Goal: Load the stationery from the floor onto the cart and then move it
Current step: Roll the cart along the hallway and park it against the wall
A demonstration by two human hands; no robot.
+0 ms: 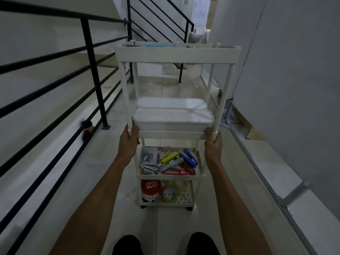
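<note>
I see the white cart [176, 54] standing on the tiled floor [165, 223] beside the black railing [92, 70], my left hand [128, 142] and right hand [213, 144] each with fingers wrapped around a near post at the second shelf, and the stationery [168, 161] heaped on the shelf below.
</note>
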